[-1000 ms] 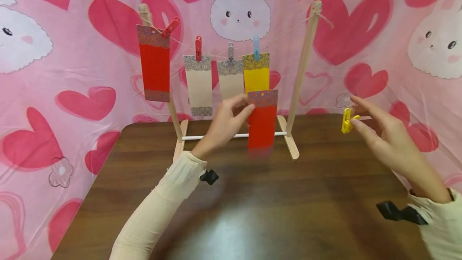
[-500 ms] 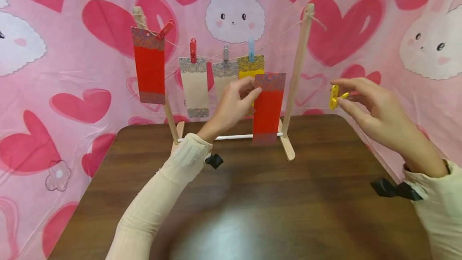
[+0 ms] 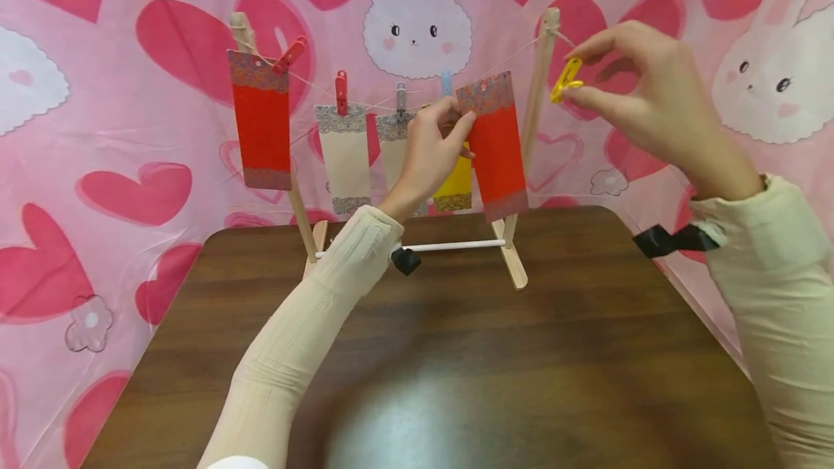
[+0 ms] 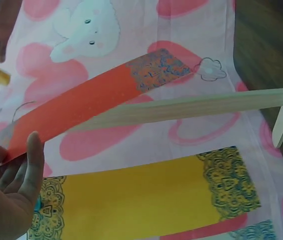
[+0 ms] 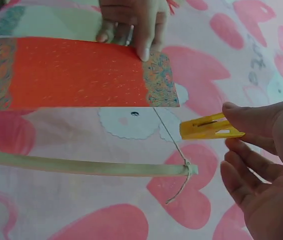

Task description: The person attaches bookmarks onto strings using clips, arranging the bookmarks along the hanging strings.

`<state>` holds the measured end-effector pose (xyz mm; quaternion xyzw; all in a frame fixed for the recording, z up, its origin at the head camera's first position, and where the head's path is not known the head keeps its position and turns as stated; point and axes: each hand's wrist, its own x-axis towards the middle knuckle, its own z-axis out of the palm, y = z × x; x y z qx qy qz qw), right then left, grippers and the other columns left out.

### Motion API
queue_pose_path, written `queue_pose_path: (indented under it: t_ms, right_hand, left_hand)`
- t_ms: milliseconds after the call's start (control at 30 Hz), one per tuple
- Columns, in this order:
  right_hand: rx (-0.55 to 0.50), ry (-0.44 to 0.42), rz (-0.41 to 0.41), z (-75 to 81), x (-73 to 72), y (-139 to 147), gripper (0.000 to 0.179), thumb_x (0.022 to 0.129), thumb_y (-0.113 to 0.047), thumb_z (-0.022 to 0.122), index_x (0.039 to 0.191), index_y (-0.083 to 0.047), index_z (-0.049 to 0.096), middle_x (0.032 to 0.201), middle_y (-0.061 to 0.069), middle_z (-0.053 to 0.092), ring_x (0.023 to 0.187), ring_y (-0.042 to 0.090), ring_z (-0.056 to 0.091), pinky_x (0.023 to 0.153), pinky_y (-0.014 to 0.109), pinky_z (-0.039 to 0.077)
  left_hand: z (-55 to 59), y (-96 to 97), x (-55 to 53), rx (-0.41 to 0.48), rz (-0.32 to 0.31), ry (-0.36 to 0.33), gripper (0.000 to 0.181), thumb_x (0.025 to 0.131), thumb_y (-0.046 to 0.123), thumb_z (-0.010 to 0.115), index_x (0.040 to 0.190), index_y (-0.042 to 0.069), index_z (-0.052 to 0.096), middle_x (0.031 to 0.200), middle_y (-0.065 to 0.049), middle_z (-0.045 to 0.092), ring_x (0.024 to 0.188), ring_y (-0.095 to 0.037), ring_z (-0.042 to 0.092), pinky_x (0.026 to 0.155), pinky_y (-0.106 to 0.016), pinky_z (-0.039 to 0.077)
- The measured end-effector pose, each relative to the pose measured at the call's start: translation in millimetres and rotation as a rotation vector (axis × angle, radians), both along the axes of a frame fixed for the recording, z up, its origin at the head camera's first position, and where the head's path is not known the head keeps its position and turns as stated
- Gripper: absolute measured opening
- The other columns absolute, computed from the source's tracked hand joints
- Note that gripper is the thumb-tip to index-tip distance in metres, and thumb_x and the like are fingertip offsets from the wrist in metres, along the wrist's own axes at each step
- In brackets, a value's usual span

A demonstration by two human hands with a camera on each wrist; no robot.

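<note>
My left hand (image 3: 426, 150) pinches a red card (image 3: 498, 147) with patterned bands by its upper left edge, tilted in front of the string near the right post. Thumb and fingers of my right hand (image 3: 654, 103) pinch a yellow clothespin (image 3: 565, 82) beside that post, to the card's right. In the right wrist view the clothespin (image 5: 206, 127) points toward the card's patterned top end, apart from it. Behind the held card hangs a yellow card (image 3: 454, 183), partly hidden, under a light blue clothespin (image 3: 446, 82).
A wooden stand with a right post (image 3: 541, 85) and a white crossbar (image 3: 449, 245) is on the brown table (image 3: 521, 368). On its string, another red card (image 3: 263, 129) hangs at left from a red clothespin (image 3: 289, 55); two cream cards, one here (image 3: 347, 161), hang between.
My left hand has raised the red card up toward the string, and it now tilts. My right hand has moved up and left with the yellow clothespin, closer to the right post.
</note>
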<state>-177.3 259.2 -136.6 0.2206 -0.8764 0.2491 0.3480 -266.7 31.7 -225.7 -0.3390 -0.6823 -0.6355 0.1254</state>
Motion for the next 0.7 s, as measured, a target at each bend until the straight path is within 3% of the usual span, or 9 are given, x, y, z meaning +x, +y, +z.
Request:
queue_pose_path:
  t_ms: [133,233,433,533,700]
  right_hand:
    - [-0.086,-0.001,0.013,19.0,-23.4,-5.0,0.029,0.077,0.002,0.083,0.103,0.007,0.069,0.096,-0.012,0.067,0.083,0.009,0.06,0.081,0.012,0.049]
    - [-0.134,-0.018,0.033,31.1,-38.2,-9.7,0.025,0.078,0.002,0.082,0.098,0.008,0.071,0.091,-0.01,0.069,0.078,0.011,0.062,0.078,0.012,0.05]
    - [-0.127,-0.067,0.081,46.4,-63.4,-17.1,0.013,0.081,-0.002,0.08,0.092,0.002,0.074,0.084,-0.003,0.068,0.073,0.012,0.063,0.07,0.013,0.05]
    - [-0.186,-0.137,0.136,51.4,-72.2,-17.3,0.012,0.081,-0.001,0.08,0.091,0.001,0.075,0.084,0.0,0.069,0.072,0.013,0.064,0.068,0.015,0.05]
    - [-0.246,-0.257,0.126,59.4,-80.5,-12.8,0.016,0.081,-0.004,0.081,0.096,0.0,0.076,0.084,-0.003,0.071,0.074,0.011,0.064,0.068,0.016,0.048]
  left_hand:
    - [17.2,2.2,9.0,-0.017,0.023,-0.002,0.018,0.101,0.003,0.055,0.098,-0.014,0.06,0.079,-0.032,0.059,0.066,-0.04,0.065,0.066,-0.04,0.058]
    - [22.9,6.1,10.7,-0.023,0.025,-0.006,0.018,0.101,0.002,0.055,0.097,-0.014,0.06,0.08,-0.032,0.059,0.067,-0.041,0.065,0.067,-0.04,0.058]
    - [15.6,22.0,-13.2,0.017,0.046,-0.039,0.017,0.1,0.007,0.058,0.091,-0.007,0.058,0.075,-0.023,0.058,0.062,-0.033,0.066,0.065,-0.033,0.059]
    - [12.5,28.4,-25.9,0.043,0.049,-0.057,0.016,0.1,0.011,0.059,0.09,-0.001,0.057,0.073,-0.016,0.056,0.062,-0.03,0.066,0.063,-0.03,0.058]
    - [10.7,34.8,-32.3,0.05,0.059,-0.046,0.019,0.101,0.011,0.058,0.085,0.002,0.052,0.069,-0.012,0.053,0.063,-0.032,0.067,0.061,-0.03,0.058]
